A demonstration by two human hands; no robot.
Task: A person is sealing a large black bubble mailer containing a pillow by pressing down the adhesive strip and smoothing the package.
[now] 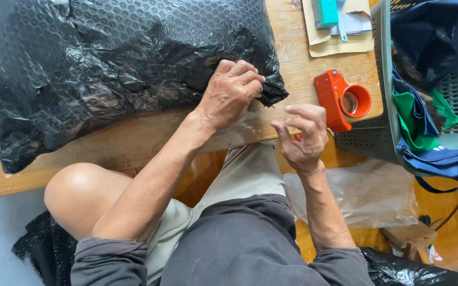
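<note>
A large black bubble-wrap parcel (pixel 117 69) is laid on a low wooden table (pixel 133 140), its lower right corner pinched shut by the left hand (pixel 232 92), fingers curled tight on the bunched plastic, apparently so that the fold is kept closed. The right hand (pixel 303 139) is held just beside it, half open; whether clear tape is stretched from its fingertips cannot be told. An orange tape dispenser (pixel 340 99) is kept within easy reach, beside a green basket (pixel 385 132) of cloth
</note>
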